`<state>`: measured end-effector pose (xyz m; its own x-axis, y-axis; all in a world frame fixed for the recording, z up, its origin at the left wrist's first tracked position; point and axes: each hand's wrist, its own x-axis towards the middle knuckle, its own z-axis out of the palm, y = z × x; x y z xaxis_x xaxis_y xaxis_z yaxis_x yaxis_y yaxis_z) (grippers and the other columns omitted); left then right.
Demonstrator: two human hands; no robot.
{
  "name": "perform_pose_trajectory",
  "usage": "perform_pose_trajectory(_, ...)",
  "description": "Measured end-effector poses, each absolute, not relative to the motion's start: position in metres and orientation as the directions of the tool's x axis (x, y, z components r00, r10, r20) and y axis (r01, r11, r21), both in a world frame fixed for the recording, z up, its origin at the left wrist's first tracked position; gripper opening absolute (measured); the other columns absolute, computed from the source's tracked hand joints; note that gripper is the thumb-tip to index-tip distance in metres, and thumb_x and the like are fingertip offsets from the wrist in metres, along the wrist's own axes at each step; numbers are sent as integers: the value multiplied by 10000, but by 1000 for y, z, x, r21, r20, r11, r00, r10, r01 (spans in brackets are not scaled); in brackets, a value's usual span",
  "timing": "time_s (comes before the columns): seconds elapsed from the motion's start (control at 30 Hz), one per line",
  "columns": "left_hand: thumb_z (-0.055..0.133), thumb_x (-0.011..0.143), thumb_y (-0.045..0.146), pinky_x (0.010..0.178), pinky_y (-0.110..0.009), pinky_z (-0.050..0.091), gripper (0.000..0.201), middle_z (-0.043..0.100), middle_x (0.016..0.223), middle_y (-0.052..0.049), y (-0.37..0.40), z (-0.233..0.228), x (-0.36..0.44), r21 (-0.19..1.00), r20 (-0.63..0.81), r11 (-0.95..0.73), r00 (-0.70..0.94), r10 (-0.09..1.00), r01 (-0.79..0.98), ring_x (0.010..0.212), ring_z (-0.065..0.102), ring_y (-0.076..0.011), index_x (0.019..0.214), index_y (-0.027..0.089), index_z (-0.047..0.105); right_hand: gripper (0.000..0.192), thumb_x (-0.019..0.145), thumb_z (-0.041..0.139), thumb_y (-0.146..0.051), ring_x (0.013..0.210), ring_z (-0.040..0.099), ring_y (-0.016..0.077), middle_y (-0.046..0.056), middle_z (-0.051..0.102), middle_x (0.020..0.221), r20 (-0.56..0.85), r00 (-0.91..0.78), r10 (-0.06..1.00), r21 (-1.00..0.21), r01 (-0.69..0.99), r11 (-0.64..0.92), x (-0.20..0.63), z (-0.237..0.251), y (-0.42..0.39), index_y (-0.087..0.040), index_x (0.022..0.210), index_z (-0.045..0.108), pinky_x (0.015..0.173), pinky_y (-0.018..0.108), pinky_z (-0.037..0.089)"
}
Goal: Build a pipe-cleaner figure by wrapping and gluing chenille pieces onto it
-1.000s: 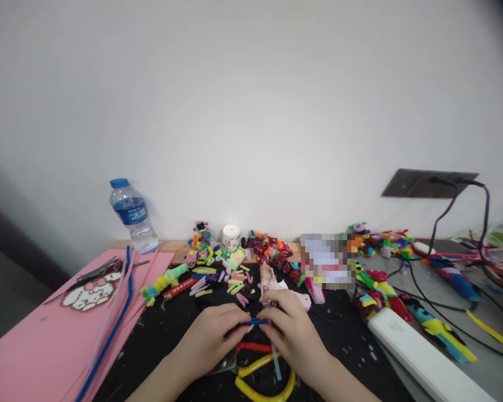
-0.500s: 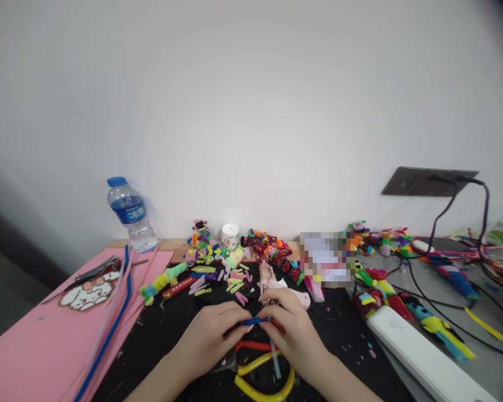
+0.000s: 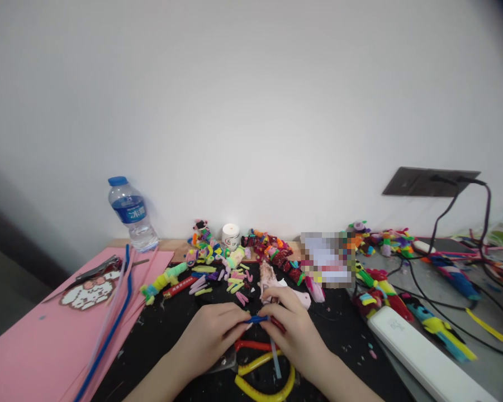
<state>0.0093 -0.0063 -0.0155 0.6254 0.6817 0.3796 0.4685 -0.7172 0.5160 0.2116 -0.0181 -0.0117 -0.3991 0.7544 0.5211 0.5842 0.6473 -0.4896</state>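
— Two hands on one tiny thing. See it? That short blue fuzzy pipe-cleaner piece (image 3: 257, 320) is pinched between them, low over the black work mat (image 3: 163, 335).

— Yes. Left hand (image 3: 212, 335) has its fingertips closed on the left end, right hand (image 3: 291, 329) closed on the right end. Something red peeks out just under the right fingers; I can't tell what it is.

— My worry is the slip. It's a short piece and only the fingertips have it; if the wire springs back mid-twist, it could jump into that litter of coloured pipe-cleaner offcuts (image 3: 230, 282) behind and get lost.

— Or a cut wire end could prick a fingertip, I'd guess. And the yellow curved tube (image 3: 264, 391) and the red stick (image 3: 251, 346) lie right beneath the wrists, easy to drag along.

— How are the hands sitting?

— Both palms down, knuckles up, forearms coming in from the bottom edge and meeting in a shallow V. Thumbs tucked under, out of sight.

— And the clear plastic water bottle with the blue cap (image 3: 131, 215)?

— Well apart, back left by the wall, beyond the pink foam sheets (image 3: 33, 340).
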Motion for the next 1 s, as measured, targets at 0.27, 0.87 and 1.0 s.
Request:
perform_pose_trajectory(0.27, 459, 886, 187, 657, -211, 456, 175, 653, 807, -38, -6, -14, 9, 522, 389, -713, 613, 688, 468, 720, 599, -140, 942, 187, 624, 175, 752, 581, -65, 942, 534, 207, 69, 553, 1012, 526, -383, 759, -495, 587, 640, 215, -14, -15, -208, 848, 617, 786, 341, 465)
perform_pose_trajectory(0.87, 474, 871, 175, 663, -199, 458, 165, 650, 811, -24, -4, -13, 7, 549, 359, -681, 600, 715, 484, 725, 601, -132, 925, 195, 629, 144, 744, 586, -67, 889, 554, 189, 57, 558, 988, 546, -369, 752, -461, 617, 638, 217, -12, -13, -206, 779, 602, 756, 317, 477)
perform_pose_trajectory(1.0, 478, 874, 169, 677, -202, 454, 165, 656, 828, -22, -4, -16, 6, 543, 352, -682, 603, 715, 491, 742, 602, -134, 931, 199, 630, 138, 759, 576, -77, 886, 547, 196, 62, 554, 987, 537, -372, 757, -480, 603, 637, 217, -13, -13, -209, 789, 603, 752, 331, 475)
